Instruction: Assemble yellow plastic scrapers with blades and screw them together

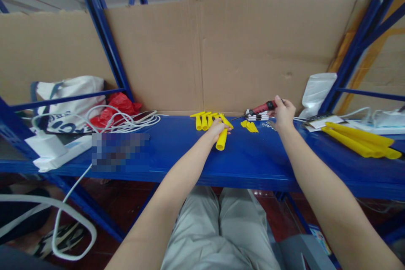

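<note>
Cardboard (253, 50) backs my blue table (253, 160) at twelve o'clock; my left hand (217, 130) grips a yellow tube (222, 141), my right hand (284, 114) a screwdriver (260, 109).

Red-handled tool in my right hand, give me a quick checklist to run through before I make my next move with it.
1. Right hand has the red-handled tool: ok, held by its handle end.
2. Left hand steadies the yellow tube: ok, fingers around it.
3. Tool's thin shaft points toward the left hand: ok.
4. Shaft tip seated against the yellow piece: cannot tell, too small.
5. Small pale bits near to hand: ok, on the blue surface by the right hand.
6. White cable away from both hands: ok, coiled off to the left.
</note>
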Tool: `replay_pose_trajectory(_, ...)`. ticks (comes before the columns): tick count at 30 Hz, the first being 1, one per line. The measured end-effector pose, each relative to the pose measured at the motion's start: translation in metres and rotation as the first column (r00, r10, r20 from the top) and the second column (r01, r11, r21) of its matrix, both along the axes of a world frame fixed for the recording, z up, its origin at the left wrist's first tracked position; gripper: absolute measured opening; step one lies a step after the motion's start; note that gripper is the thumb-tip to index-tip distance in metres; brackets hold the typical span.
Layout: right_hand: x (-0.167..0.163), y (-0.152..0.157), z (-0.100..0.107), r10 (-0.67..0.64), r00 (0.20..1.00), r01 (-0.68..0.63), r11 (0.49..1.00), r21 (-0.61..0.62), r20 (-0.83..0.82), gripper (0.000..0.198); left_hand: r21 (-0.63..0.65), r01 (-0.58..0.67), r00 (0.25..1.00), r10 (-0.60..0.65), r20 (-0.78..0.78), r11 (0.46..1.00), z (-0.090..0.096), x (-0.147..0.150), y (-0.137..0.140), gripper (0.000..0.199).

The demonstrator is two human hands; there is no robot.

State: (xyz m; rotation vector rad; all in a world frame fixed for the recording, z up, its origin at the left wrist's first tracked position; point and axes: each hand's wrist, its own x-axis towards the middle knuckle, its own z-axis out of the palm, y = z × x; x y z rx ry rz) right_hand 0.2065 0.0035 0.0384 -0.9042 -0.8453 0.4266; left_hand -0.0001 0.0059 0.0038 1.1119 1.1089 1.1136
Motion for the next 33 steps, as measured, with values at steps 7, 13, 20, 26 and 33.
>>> replay_pose_trajectory(7,0.0011,0.0021,-0.0013,0.058,0.995,-0.057,0.998,0.012,-0.087,0.036,0.034,-0.031,0.998,0.033,-0.049,0.999,0.0013,-0.0005,-0.0035,0.046)
replay_pose_trajectory(13,0.0035,0.0042,-0.0033,0.105,0.990,-0.102,0.994,0.028,-0.092,0.038,0.021,0.001,1.000,-0.001,-0.027,1.000,0.0003,0.0013,-0.0035,0.049)
replay_pose_trajectory(20,0.0001,0.0015,-0.0015,0.055,0.995,-0.053,0.998,0.025,-0.082,0.034,-0.022,0.095,0.995,-0.094,0.035,0.995,0.0008,0.0026,-0.0059,0.048)
replay_pose_trajectory(26,-0.0005,0.0005,-0.0006,0.036,0.995,-0.035,0.999,0.016,-0.088,0.033,-0.022,0.121,0.992,-0.120,0.046,0.992,0.0002,0.0023,-0.0057,0.050)
replay_pose_trajectory(33,0.0018,0.0027,-0.0025,0.032,0.997,-0.031,0.999,0.020,-0.073,0.034,-0.019,0.160,0.986,-0.159,0.053,0.987,0.0017,0.0025,-0.0067,0.049)
